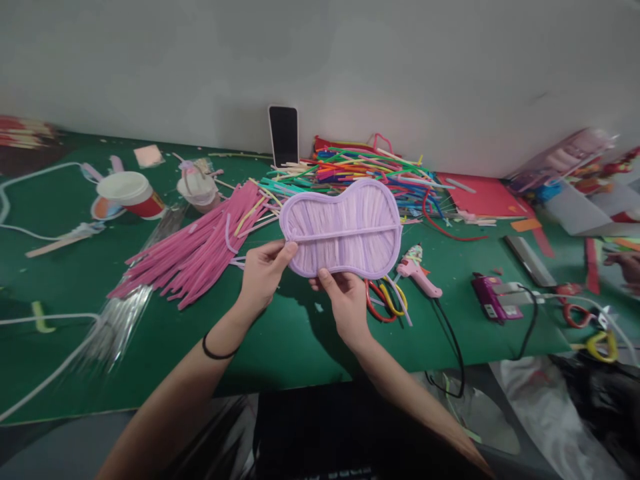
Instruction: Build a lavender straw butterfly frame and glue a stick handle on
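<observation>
A lilac pipe-cleaner panel (345, 207), shaped like a rounded peanut, is held up over the green table. It has a thick fuzzy rim, and one lilac strip runs across its length. My left hand (263, 273) pinches the panel's left end, thumb in front near the end of the strip. Gripping the lower edge, my right hand (345, 303) has its thumb in front and its fingers mostly hidden behind. Just right of that hand, scissors (383, 303) with red and yellow handles lie partly under the panel.
Pink pipe cleaners (200, 247) lie left, multicoloured ones (350, 163) behind. A pink glue gun (423, 277) with a black cord and a purple power strip (493, 297) lie right. A phone (285, 135) leans on the wall; a paper cup (135, 193) is at left. Another person's hand (627, 267) shows far right.
</observation>
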`<state>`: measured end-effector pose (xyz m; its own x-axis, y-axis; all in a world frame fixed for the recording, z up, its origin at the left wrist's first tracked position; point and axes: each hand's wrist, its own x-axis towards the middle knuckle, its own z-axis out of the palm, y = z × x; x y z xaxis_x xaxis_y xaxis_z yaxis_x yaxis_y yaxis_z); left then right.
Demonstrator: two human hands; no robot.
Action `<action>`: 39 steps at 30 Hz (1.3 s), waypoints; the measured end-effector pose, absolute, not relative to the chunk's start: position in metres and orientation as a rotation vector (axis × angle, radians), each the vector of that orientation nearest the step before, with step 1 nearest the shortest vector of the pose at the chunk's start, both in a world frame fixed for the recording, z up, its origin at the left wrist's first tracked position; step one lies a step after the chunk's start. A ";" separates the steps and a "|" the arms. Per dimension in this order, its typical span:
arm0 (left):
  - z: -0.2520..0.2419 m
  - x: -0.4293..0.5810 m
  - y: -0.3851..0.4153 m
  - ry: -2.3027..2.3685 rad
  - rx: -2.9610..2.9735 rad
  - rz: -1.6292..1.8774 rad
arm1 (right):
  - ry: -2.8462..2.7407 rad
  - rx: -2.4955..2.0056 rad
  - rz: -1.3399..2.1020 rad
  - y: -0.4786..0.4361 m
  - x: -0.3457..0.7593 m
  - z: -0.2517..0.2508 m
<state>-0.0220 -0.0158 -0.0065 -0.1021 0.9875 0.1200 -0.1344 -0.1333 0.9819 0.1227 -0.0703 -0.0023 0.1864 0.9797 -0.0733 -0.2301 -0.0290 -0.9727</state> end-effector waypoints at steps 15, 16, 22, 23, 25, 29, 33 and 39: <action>-0.007 -0.033 0.007 0.912 0.556 1.489 | -2.029 -1.113 1.636 -0.101 0.185 0.023; -0.010 -0.037 0.011 0.939 0.557 1.493 | -2.145 -1.151 1.666 -0.103 0.207 0.031; -0.019 -0.048 0.020 1.057 0.722 1.414 | -1.940 -1.872 0.922 -0.101 0.275 0.030; -0.019 -0.047 0.020 1.058 0.746 1.398 | -1.910 -1.927 0.750 -0.100 0.274 0.024; -0.018 -0.045 0.019 1.044 0.765 1.375 | -1.913 -2.022 0.435 -0.098 0.266 0.011; -0.015 -0.042 0.016 1.034 0.776 1.373 | -2.027 -2.256 -0.114 -0.095 0.250 -0.002; -0.010 -0.039 0.011 1.041 0.818 1.427 | -2.224 -2.250 -0.232 -0.093 0.252 -0.004; -0.003 -0.034 0.001 1.049 0.919 1.477 | -2.195 -1.793 -0.143 -0.087 0.271 -0.003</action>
<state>-0.0344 0.0006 -0.0027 -0.1487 0.9888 0.0123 -0.3137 -0.0590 0.9477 0.2706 -0.0873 -0.0031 -0.1738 0.9400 0.2935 0.9701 0.2147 -0.1131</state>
